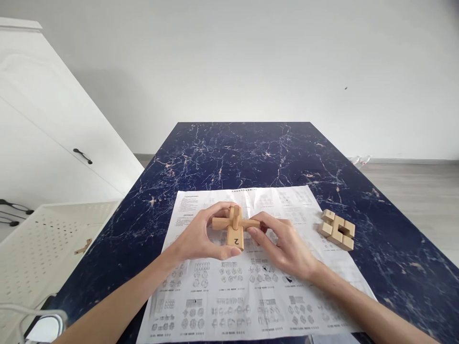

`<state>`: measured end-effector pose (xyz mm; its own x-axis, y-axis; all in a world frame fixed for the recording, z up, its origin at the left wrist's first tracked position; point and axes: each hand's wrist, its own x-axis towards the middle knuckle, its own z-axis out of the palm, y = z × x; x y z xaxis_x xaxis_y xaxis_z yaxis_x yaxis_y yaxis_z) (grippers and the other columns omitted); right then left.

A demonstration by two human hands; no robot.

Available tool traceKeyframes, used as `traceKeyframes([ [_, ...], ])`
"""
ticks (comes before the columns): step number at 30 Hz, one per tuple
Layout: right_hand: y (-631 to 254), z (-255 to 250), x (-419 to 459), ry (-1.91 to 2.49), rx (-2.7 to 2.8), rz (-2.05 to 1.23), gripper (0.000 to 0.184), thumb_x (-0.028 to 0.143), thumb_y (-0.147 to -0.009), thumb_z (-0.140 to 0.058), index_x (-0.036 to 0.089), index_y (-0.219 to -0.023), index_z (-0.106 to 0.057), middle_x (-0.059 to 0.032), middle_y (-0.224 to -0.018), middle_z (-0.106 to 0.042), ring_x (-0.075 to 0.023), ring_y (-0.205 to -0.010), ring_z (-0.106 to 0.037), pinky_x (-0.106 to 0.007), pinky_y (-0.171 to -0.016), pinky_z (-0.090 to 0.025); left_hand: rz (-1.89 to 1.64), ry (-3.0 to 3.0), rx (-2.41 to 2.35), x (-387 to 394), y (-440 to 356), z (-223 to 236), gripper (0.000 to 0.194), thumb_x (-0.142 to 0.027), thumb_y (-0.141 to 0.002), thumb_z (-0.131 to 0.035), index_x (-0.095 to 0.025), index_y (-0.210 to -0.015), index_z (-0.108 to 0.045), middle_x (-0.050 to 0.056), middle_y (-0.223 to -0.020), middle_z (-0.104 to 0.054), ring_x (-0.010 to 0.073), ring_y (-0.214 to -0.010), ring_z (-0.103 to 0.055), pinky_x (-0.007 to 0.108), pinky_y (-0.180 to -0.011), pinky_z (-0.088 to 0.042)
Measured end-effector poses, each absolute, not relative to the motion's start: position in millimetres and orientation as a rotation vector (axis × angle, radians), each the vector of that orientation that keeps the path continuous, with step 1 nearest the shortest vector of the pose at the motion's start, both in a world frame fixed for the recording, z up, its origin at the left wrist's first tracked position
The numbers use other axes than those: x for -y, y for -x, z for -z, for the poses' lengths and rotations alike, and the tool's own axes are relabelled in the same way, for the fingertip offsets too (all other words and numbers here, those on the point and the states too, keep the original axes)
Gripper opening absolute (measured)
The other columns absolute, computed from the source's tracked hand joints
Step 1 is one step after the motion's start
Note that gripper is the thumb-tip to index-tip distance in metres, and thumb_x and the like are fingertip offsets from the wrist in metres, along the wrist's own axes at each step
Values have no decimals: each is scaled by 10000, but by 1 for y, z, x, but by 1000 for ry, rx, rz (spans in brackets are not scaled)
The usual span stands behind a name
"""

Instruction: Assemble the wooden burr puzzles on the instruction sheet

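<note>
Both of my hands hold a wooden burr puzzle (235,227) of crossed notched bars above a printed instruction sheet (247,291). The front bar's end shows the number 2. My left hand (201,237) wraps around the puzzle's left side, thumb underneath and fingers over the top. My right hand (285,244) pinches the right end of the horizontal bar with its fingertips. A second pair of notched wooden pieces (337,229) lies on the sheet's right edge, apart from both hands.
The sheet lies on a dark blue marble-patterned table (244,153). A white perforated basket (46,239) with a small wooden piece (83,247) inside stands at the left. A white cabinet (43,134) stands behind it. White cable lies at the lower left.
</note>
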<state>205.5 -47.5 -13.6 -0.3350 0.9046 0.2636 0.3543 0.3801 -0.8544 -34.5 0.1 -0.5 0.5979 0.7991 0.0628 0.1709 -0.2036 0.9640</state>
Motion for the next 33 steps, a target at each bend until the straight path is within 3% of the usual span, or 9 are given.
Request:
traceKeyframes([
  [5, -207, 10, 41, 1194, 1840, -823, 241, 360, -1088, -512, 218, -938, -636, 16, -708, -604, -147, -604, -529, -292, -581, -396, -698, -1644, -759, 1, 33, 5, 832, -445, -627, -973, -251, -1374, -660, 136, -1394, -687, 378, -1228, -674, 530, -1059, -530],
  [12, -208, 6, 40, 1167, 1834, -854, 295, 390, -1093, -505, 236, -852, -576, 11, -714, -638, -153, -639, -577, -293, -630, -463, -673, -1436, -600, -3, 30, 5, 780, -435, -687, -969, -223, -1362, -640, 125, -1219, -752, 338, -1141, -725, 476, -983, -578],
  [19, -208, 8, 38, 1211, 1830, -792, 232, 370, -1084, -514, 230, -936, -625, 17, -713, -633, -144, -605, -554, -277, -568, -425, -611, -1360, -546, -3, 31, 12, 801, -424, -769, -949, -280, -1450, -553, 94, -1238, -715, 276, -988, -777, 390, -821, -623],
  [25, -205, 10, 40, 1257, 1815, -684, 208, 363, -1083, -510, 224, -1005, -643, 16, -706, -640, -144, -582, -543, -279, -558, -408, -641, -1278, -530, -4, 32, 15, 1002, -403, -795, -949, -375, -1612, -370, 102, -1308, -705, 290, -1049, -772, 367, -819, -596],
  [33, -214, 24, 30, 1451, 1821, -485, 233, 381, -1099, -466, 231, -1011, -622, 0, -696, -654, -160, -545, -527, -300, -560, -353, -623, -1184, -573, -2, 31, 8, 1220, -379, -800, -949, -318, -1718, -147, 151, -1231, -764, 337, -1103, -764, 384, -812, -580],
])
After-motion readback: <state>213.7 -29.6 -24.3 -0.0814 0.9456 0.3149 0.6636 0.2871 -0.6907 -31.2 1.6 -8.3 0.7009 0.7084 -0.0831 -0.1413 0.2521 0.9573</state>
